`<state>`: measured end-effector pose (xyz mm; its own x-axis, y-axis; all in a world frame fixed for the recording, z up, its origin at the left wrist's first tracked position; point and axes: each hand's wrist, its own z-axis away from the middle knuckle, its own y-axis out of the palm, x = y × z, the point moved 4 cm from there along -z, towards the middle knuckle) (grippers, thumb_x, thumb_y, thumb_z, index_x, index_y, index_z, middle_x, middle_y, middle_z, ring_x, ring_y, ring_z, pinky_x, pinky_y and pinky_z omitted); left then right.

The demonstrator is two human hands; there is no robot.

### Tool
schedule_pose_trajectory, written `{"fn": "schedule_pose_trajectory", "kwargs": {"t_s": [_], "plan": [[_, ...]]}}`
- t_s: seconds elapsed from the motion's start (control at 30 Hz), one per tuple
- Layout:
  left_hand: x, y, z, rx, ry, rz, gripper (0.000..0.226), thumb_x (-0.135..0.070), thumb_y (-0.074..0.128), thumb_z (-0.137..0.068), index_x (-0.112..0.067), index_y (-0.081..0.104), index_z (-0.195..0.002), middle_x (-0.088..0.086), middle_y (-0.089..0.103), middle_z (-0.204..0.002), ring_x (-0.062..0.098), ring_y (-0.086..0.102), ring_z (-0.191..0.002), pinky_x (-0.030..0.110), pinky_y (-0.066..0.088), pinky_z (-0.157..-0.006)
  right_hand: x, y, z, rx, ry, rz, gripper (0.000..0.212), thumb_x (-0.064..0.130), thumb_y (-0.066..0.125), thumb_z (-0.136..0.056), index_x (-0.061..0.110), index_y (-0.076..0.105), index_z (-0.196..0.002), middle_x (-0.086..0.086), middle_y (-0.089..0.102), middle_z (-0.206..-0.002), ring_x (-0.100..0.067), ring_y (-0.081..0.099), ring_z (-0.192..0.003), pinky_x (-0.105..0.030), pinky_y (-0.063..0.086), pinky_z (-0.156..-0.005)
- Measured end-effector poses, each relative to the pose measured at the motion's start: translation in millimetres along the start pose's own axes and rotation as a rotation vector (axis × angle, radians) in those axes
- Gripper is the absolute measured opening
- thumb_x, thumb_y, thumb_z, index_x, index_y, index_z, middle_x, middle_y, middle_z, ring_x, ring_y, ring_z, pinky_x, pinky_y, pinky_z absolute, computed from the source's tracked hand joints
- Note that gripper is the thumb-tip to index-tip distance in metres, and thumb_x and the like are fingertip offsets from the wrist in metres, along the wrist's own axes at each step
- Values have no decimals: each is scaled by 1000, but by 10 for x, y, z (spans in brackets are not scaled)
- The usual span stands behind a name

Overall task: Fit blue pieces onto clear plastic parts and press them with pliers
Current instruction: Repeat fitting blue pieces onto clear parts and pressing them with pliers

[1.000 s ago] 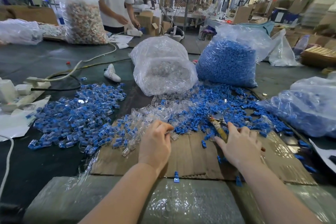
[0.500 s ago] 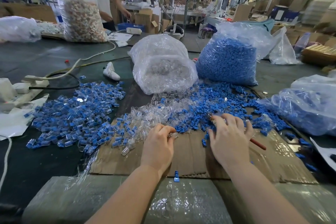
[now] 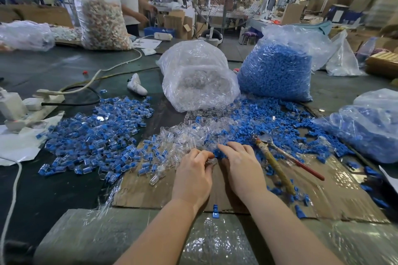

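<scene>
The step in hand looks like the fitting: both hands are down at the near edge of the loose parts, with the pliers lying untouched on the cardboard just right of them. The left hand has its fingers curled round a clear part, pinched at the fingertips. The right hand lies palm down with its fingers reaching into the blue pieces; whether it has hold of 1 yet I cannot tell, as the fingertips are buried in the pile.

The next move, I would judge, calls for lifting 1 blue piece clear, seating it on the clear part, then reaching right for the pliers to press it home.

As for counts: 1 pair of pliers, 2 hands at work. The clear parts spill loose ahead of the hands, far too many to count, and the same goes for the blue pieces beside them. The finished pile, blue in clear, lies well to the left, in the hundreds by the look of it. Behind stand 1 clear bag and 1 blue bag, with another bag holding blue at the far right. 1 stray piece sits at the cardboard's near edge.
</scene>
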<state>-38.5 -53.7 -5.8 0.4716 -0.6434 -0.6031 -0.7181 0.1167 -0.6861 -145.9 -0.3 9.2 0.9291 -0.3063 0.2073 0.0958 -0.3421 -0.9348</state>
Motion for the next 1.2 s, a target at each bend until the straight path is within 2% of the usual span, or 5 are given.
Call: {"fn": "schedule_pose_trajectory", "kwargs": {"t_s": [0.33,0.63,0.87,1.07,1.2], "plan": [[-4,-2,8,-2,-2,35,24,-20,55,-92,-20,61,-115,-9,56,-105,6,46,-98,9,28,-84,-35,-51,189,-180,40,-200,18,6,55,-89,12,69,-99,-2,63,-96,-21,54,-91,-30,43,-80],[-22,-26,33,1,2,45,22,-22,61,-88,-21,63,-110,-16,49,-94,4,47,-90,14,35,-83,-104,-90,281,-301,86,-429,9,2,68,-80,10,69,-83,3,61,-83,-16,57,-79,-30,47,-72],[-118,-81,40,47,57,135,26,-21,70,-81,-21,68,-107,-9,63,-92,9,57,-84,29,48,-83,-27,-116,318,-273,-14,-593,21,-2,66,-80,14,68,-94,8,69,-84,-8,64,-79,-27,53,-75],[-109,-70,51,57,13,175,19,-16,67,-83,-21,67,-102,-8,65,-93,6,59,-86,21,46,-85,27,-121,325,-239,-69,-509,26,-6,64,-76,13,67,-94,3,68,-87,-15,63,-83,-32,53,-77],[-103,-60,46,36,43,119,23,-17,64,-86,-20,66,-108,-16,55,-90,-3,50,-78,-1,35,-76,-81,-156,341,-411,139,-230,20,-3,66,-70,9,65,-86,-4,60,-86,-25,55,-83,-37,45,-75]]}}
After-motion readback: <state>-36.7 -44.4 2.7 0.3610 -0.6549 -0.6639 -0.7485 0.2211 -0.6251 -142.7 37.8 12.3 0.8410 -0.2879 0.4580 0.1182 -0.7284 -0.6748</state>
